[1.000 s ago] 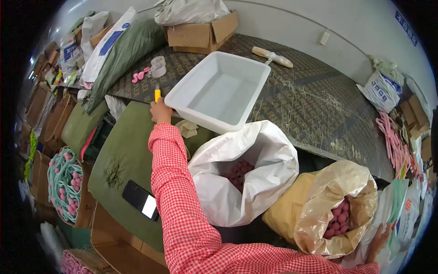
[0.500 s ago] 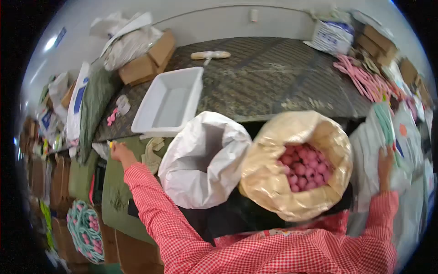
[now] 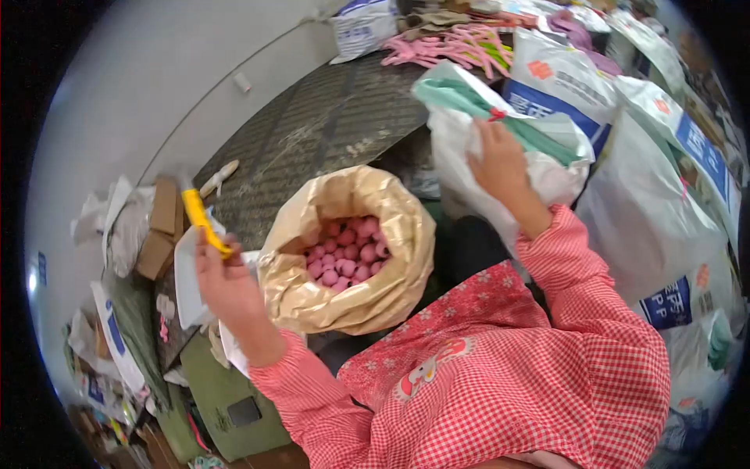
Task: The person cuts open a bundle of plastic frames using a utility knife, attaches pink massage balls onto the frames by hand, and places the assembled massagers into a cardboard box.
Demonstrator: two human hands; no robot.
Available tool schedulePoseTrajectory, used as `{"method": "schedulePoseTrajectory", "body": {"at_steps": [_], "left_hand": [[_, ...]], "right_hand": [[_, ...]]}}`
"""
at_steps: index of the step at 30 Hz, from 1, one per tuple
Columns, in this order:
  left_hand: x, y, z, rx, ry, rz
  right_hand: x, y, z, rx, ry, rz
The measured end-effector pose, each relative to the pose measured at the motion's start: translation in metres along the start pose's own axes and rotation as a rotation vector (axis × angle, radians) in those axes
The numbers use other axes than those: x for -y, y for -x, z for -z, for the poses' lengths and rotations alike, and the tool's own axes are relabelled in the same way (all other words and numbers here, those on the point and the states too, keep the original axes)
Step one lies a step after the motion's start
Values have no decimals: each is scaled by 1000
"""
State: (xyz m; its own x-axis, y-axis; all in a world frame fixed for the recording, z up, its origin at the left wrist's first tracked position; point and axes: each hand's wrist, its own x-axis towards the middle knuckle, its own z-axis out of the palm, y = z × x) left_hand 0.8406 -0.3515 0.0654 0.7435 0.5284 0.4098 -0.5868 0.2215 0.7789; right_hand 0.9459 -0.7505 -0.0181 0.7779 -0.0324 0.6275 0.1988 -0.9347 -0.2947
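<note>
My left hand (image 3: 226, 285) is raised at the left, its fingers closed around a yellow utility knife (image 3: 205, 223) that points up and away. No blade can be made out. On the right, my right hand (image 3: 500, 164) grips the near rim of a white woven sack (image 3: 461, 152). Green rope (image 3: 539, 137) shows inside the mouth of that sack, and a small red tie (image 3: 496, 115) lies by my fingertips. Between my hands stands a tan sack (image 3: 293, 301) with its mouth rolled open, holding many pink balls (image 3: 351, 254).
Pink ropes (image 3: 461, 48) lie on the dark ribbed table (image 3: 312, 117) at the back. Several more white sacks (image 3: 652, 203) crowd the right side. A white tray (image 3: 190, 285) is partly hidden behind my left hand. Cardboard boxes (image 3: 162, 223) and a green pad (image 3: 223, 399) are at the left.
My view has swung right. My left hand has come up and inward with the yellow knife. My right hand has stayed at the white sack with green rope, now at its rim.
</note>
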Motion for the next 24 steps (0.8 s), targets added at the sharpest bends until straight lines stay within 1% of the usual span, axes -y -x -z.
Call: {"method": "schedulePoseTrajectory", "body": {"at_steps": [2,4,6,7,8,10,11,12,13,14,15,16,18,20,21,22,23,24], "left_hand": [[17,50,-66,50,-17,139],[44,89,-108,246,5,239],[74,117,-127,387,33,378],[83,133,-145,415,40,358],[93,147,-163,442,48,339],[107,170,-188,508,85,347],[111,175,-194,558,122,352],[116,173,-198,562,121,356],[122,167,-201,642,48,334],[127,159,-203,722,-26,312],[132,149,-206,712,-171,167],[138,136,-214,726,-159,137],[145,108,-236,726,-459,-64],[151,87,-264,770,-677,-166],[164,77,-274,771,-674,-165],[182,69,-281,863,-769,-307],[199,64,-287,950,-862,-454],[214,60,-292,953,-860,-455]], "right_hand": [[4,14,3,-160,-3,122],[10,23,22,-185,-269,273],[19,36,39,-36,-697,229],[24,40,45,36,-900,143],[24,45,47,116,-1000,58],[21,48,49,552,-1627,-418],[16,48,53,544,-1627,-424],[11,46,61,473,-1573,-354],[6,43,68,406,-1517,-285],[3,41,76,403,-1518,-289],[0,38,85,267,-1612,-288],[-3,36,95,128,-1699,-289],[-18,31,113,156,-1642,-284],[-32,24,125,187,-1583,-278],[-37,18,129,220,-1490,-260],[-43,14,131,250,-1397,-245],[-45,8,130,219,-1333,-220],[-51,3,130,216,-1332,-222]]}}
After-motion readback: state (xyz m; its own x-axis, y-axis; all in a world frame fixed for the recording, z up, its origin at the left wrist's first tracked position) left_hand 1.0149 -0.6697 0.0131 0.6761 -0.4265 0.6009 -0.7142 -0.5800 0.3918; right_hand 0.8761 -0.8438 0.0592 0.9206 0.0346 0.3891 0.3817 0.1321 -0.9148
